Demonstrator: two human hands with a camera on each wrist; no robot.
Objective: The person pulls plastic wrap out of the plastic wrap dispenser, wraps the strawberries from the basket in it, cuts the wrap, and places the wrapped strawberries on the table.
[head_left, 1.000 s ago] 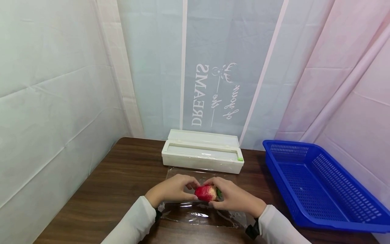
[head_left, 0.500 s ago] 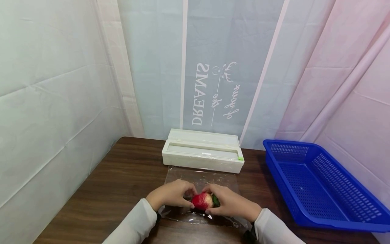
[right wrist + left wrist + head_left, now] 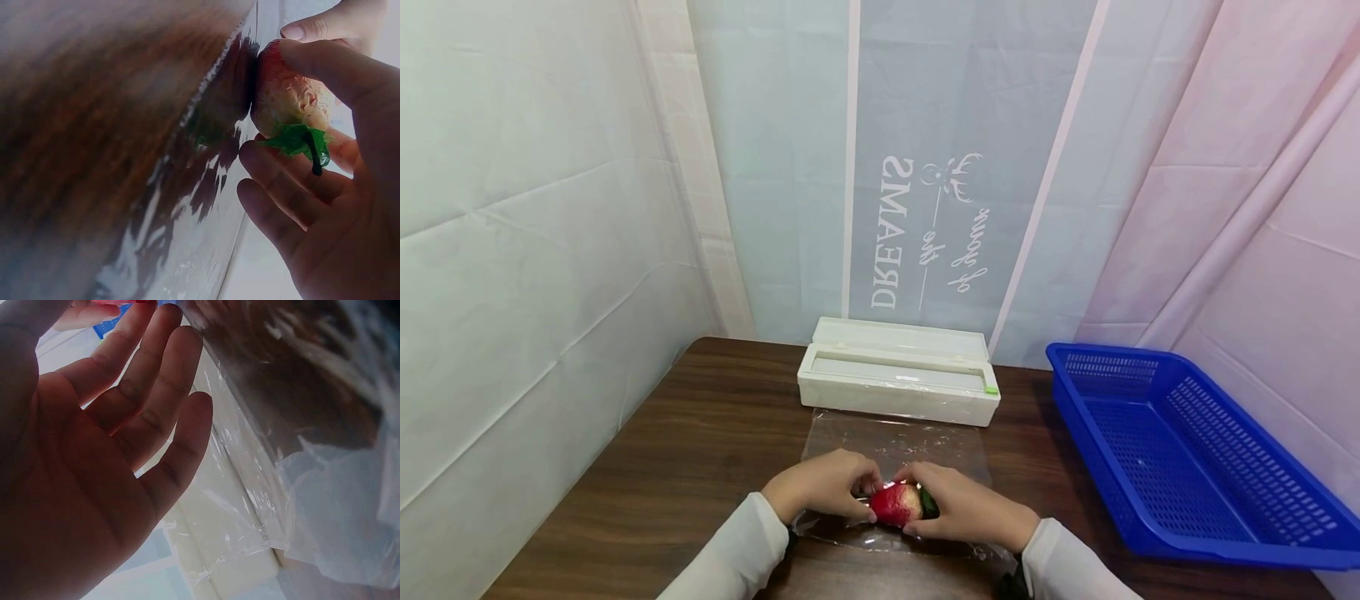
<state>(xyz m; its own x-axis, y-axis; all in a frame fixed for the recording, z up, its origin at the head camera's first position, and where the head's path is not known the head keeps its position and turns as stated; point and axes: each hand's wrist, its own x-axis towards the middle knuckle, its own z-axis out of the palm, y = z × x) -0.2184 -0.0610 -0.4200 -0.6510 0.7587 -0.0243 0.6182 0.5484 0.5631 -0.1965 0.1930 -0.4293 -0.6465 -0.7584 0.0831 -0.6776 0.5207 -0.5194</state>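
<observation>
An artificial-looking red strawberry (image 3: 895, 504) with a pale end and green leaves (image 3: 303, 144) lies sideways at the clear plastic film (image 3: 895, 437), low in the head view. My right hand (image 3: 970, 504) grips it around the leafy end, thumb in front and forefinger behind; the other fingers spread below the leaves in the right wrist view. At the red tip, my left hand (image 3: 827, 483) holds it between thumb and forefinger. Its remaining fingers (image 3: 165, 394) hang loosely bent over the film in the left wrist view, where only a sliver of red shows at the top.
Behind the hands stands a white cling film box (image 3: 898, 392) with its lid raised and film running out toward me. A blue slotted basket (image 3: 1097, 450) sits at the right on the dark wooden table (image 3: 700, 433). Cloth walls enclose the back and sides.
Both hands have lowered the strawberry and drawn it toward me and slightly left, down to the film. The box and basket have stayed in place.
</observation>
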